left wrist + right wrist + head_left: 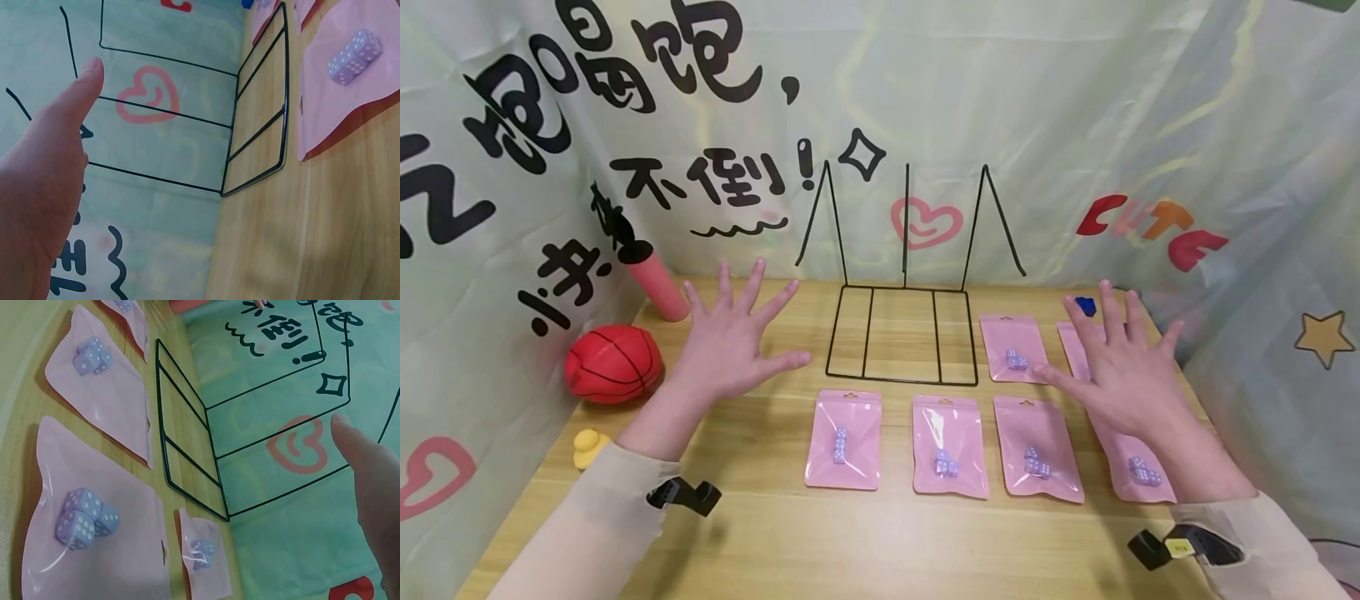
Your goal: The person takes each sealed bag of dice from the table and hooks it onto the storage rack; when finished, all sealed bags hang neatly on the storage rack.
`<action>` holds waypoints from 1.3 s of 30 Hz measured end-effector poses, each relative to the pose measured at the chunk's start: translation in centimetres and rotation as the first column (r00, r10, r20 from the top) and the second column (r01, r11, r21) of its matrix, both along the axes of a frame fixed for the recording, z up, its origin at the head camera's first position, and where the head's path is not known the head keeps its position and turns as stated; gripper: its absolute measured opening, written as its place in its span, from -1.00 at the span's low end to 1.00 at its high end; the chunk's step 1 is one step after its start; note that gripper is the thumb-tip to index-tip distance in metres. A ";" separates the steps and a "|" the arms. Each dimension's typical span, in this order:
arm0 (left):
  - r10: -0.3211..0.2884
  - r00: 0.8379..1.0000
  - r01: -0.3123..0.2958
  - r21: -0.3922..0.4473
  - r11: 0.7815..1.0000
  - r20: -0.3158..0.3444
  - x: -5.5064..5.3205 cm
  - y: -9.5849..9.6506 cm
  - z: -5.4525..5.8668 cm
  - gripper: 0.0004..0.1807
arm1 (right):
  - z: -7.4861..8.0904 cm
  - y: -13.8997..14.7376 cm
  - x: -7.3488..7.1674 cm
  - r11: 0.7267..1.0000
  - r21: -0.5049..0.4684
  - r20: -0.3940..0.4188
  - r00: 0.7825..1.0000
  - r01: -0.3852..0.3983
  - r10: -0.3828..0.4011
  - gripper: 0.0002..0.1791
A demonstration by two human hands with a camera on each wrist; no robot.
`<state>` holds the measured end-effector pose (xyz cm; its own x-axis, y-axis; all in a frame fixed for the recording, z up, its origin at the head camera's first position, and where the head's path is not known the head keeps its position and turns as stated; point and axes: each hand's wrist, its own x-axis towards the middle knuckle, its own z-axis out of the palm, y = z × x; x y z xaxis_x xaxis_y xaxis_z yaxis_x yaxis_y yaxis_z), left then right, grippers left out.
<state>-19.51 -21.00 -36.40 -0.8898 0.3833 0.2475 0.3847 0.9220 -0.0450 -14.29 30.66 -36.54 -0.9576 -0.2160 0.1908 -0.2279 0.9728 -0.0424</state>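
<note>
Both hands are held over the table with fingers spread and hold nothing. My left hand (726,346) is left of a black wire rack (902,381), which has upright prongs at its back. Its thumb points toward the rack, as the left wrist view also shows. Over the right side, my right hand (1127,379) partly covers pink zip bags (1108,437). More such bags lie flat in front of the rack, including a left one (820,471) and a middle one (928,417); another bag (1000,333) lies right of it. Small purple dice (81,519) show through the bags.
A red toy basketball (613,364), a yellow rubber duck (589,448) and a pink cylinder (658,287) with a black top stand along the left edge. A small blue item (1086,306) lies at the back right. Printed cloth (1075,100) encloses the table's back and sides.
</note>
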 end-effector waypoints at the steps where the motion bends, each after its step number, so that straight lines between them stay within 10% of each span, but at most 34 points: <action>1: -0.002 1.000 0.002 0.002 1.000 0.004 0.0 0.0 -0.1 0.14 | 0.0 -0.1 0.0 1.000 -0.004 -0.003 1.000 -0.003 0.003 0.20; 14: -0.077 0.992 0.070 0.064 0.995 0.099 -0.2 1.1 -1.3 0.13 | -0.4 -1.0 -0.4 0.977 -0.194 -0.028 0.996 -0.087 0.083 0.04; 23: -0.146 0.985 0.128 0.185 0.974 0.088 -0.7 1.5 -2.7 0.06 | -0.2 -1.2 -1.1 0.879 -0.474 0.037 0.997 -0.048 0.075 -0.01; 39: -0.224 0.971 0.144 0.556 0.819 0.079 -2.3 1.7 -6.2 -0.48 | -1.8 -0.3 -2.5 0.724 -0.690 0.033 0.998 -0.016 0.053 -0.26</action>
